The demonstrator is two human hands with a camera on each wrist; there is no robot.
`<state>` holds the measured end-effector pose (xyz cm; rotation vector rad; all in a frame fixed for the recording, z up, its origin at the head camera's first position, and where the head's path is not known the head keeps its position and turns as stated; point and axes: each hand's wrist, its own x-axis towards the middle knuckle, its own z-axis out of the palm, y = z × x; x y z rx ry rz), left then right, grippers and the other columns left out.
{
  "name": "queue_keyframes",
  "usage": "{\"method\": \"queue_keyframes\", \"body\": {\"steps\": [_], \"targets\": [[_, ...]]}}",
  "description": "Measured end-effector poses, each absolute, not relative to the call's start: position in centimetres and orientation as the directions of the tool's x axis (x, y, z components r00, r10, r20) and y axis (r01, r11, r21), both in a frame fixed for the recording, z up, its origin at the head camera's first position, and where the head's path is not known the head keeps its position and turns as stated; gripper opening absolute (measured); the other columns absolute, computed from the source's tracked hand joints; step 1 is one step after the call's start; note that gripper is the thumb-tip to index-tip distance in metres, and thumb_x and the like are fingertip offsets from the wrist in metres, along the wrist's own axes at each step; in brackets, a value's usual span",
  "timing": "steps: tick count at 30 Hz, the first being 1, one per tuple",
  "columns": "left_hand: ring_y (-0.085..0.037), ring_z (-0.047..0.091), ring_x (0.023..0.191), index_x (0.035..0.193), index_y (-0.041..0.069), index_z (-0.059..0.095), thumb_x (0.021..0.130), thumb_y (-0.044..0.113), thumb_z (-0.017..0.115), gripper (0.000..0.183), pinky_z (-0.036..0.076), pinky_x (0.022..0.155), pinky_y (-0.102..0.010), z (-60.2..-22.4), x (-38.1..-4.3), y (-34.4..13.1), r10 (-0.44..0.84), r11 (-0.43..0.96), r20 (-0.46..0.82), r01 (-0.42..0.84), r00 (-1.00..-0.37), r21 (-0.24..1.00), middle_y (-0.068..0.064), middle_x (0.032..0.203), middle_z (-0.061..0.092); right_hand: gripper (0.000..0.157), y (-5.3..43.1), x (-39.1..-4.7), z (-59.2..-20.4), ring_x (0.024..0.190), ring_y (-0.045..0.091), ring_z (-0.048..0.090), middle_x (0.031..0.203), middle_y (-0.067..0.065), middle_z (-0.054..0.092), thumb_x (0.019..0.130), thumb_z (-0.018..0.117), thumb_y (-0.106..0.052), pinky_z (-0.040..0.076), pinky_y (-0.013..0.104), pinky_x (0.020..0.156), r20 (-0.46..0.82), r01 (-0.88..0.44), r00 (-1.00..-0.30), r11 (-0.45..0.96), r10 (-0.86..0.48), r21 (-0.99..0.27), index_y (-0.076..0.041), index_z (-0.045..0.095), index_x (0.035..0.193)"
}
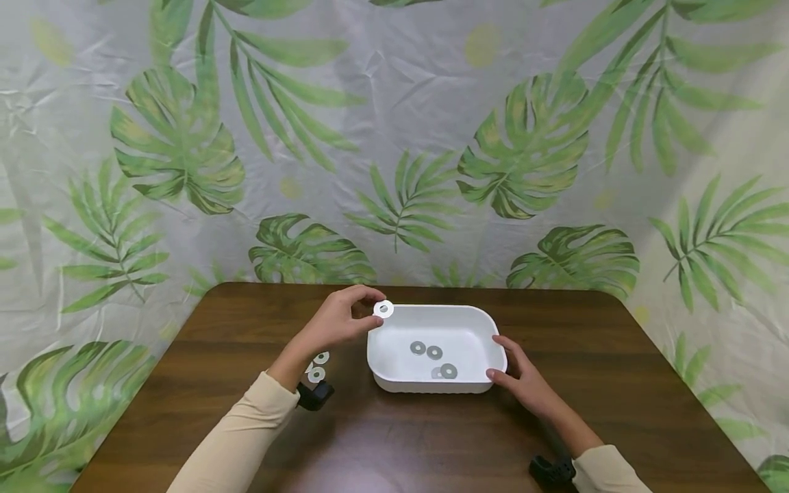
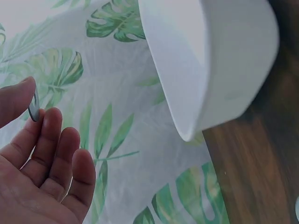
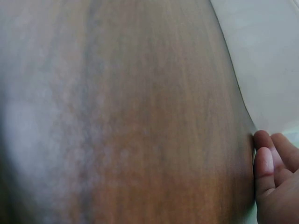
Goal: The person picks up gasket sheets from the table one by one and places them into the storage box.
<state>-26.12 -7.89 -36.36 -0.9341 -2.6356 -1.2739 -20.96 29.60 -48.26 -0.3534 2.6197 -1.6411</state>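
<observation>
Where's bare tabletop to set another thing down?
Bare tabletop lies right of the right hand, and nearside of the white tub between left sleeve and right wrist strap. Crowded: the tub's left side, with the left hand and loose washers there.

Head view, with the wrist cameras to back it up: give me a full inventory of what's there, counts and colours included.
Bin: one, white, on the table
Held washer: one, silver-white, in the left hand, at the bin's left end
Bin washers: three clear, grey, on the bin's floor; a fainter shape beside one may be a reflection
Table washers: at least three, pale, left of the bin, partly hidden by the left arm
Table: one, brown, before the backdrop
Backdrop: one, pale with green leaves, behind the table
Bands: two, black, one at each wrist
Sleeves: two, cream, on the arms
Left hand: one, pinching the held washer
Right hand: one, gripping the bin's right end
</observation>
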Motion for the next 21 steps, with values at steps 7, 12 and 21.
{"method": "queue_keyframes", "body": {"steps": [7, 12, 21], "targets": [[-0.027, 0.064, 0.100, 0.121, 0.005, 0.067, 0.088, 0.015, 0.073, 0.035, 0.053, 0.079, -0.033, -36.0, -26.6, -6.1, 0.512, 0.440, 0.332, 0.574, -0.792, 0.691, -0.012, 0.112, 0.069, 0.068, 29.5, -20.9, -48.1, 0.132, 0.053, 0.045, 0.156, 0.031, 0.025, 0.095, 0.063, -0.013, 0.049, 0.017, 0.086, 0.087, -0.168, -0.976, 0.435, -0.200, -0.885, -0.008, 0.026, 0.152], [-0.024, 0.062, 0.101, 0.117, 0.006, 0.068, 0.086, 0.014, 0.074, 0.033, 0.054, 0.082, -0.039, -36.6, -26.3, -5.4, 0.530, 0.415, 0.346, 0.593, -0.774, 0.690, -0.010, 0.108, 0.070, 0.068, 29.5, -20.9, -48.0, 0.132, 0.052, 0.045, 0.155, 0.031, 0.026, 0.095, 0.063, -0.013, 0.050, 0.017, 0.086, 0.089, -0.170, -0.975, 0.431, -0.202, -0.886, -0.008, 0.026, 0.152], [-0.027, 0.063, 0.102, 0.117, 0.006, 0.069, 0.086, 0.014, 0.073, 0.032, 0.055, 0.083, -0.045, -37.1, -26.0, -4.9, 0.544, 0.397, 0.341, 0.593, -0.767, 0.701, -0.010, 0.110, 0.070, 0.068, 29.6, -20.8, -48.0, 0.131, 0.053, 0.045, 0.155, 0.032, 0.024, 0.095, 0.063, -0.011, 0.048, 0.013, 0.085, 0.098, -0.180, -0.973, 0.417, -0.211, -0.891, -0.007, 0.026, 0.152]]}}
